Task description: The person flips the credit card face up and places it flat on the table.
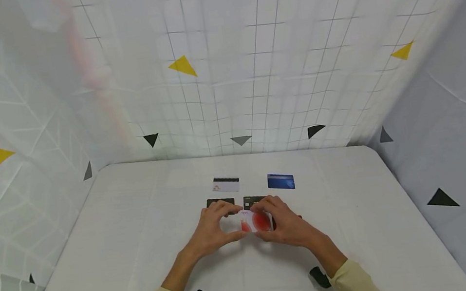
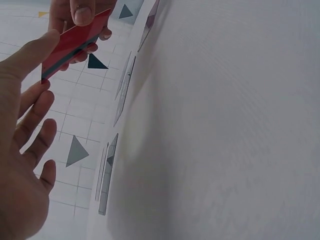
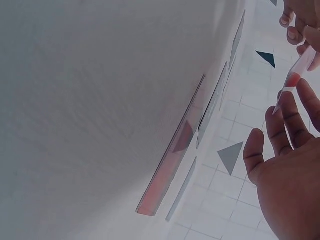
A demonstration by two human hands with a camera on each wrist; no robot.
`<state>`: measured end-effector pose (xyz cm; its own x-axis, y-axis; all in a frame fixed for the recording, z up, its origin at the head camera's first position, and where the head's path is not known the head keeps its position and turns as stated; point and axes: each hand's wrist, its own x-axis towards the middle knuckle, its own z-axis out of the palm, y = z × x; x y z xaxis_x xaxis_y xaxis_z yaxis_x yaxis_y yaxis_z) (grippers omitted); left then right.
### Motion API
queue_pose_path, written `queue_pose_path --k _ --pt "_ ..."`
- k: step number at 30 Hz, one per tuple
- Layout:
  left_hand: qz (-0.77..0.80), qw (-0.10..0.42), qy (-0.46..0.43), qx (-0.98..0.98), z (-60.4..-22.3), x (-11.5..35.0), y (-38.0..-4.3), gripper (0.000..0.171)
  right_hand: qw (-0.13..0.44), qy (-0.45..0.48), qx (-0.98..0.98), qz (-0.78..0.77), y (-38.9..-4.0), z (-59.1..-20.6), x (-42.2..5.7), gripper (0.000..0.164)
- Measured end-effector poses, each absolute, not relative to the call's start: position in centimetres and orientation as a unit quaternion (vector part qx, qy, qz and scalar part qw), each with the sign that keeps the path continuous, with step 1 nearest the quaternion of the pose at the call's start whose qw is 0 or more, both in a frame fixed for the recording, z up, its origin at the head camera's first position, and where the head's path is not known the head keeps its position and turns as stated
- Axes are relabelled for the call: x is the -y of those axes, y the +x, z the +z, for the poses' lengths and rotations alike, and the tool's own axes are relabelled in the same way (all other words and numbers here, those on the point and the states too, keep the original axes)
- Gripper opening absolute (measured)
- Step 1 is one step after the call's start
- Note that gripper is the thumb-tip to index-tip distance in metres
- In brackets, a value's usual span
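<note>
Both hands hold one red and white card (image 1: 255, 221) above the table (image 1: 130, 237), long side running left to right. Left hand (image 1: 213, 231) pinches its left end, right hand (image 1: 285, 224) its right end. Only the head view shows the blue card (image 1: 280, 181) farther back.

The light is bright, soft and even, and seems to come through the white cloth walls (image 1: 249, 64). Shadows on the surface (image 1: 139, 236) are very weak, only a pale one under the hands. The head view bends straight lines near the edges, and a pink smear at upper left is blurred. Both wrist views look dimmer and greyish, with the near fingers slightly soft.
</note>
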<state>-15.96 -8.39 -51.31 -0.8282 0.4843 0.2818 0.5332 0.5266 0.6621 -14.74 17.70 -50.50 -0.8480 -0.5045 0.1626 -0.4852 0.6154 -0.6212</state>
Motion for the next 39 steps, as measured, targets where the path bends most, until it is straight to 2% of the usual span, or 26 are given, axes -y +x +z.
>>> queue_pose_path --k 16,28,39 --pt "-0.374 0.039 -0.297 0.878 -51.3 8.9 -16.2 0.055 0.025 -0.277 -0.904 -0.324 -14.9 -50.6 -17.9 0.055" --pt "-0.351 0.04 -0.292 0.889 -51.6 9.3 -16.5 0.054 0.025 -0.235 -0.923 -0.304 -14.8 -50.7 -18.7 0.058" --pt "-0.266 0.031 -0.292 0.918 -52.0 9.4 -16.7 0.055 0.041 -0.245 -0.926 -0.285 -14.8 -50.9 -19.0 0.055"
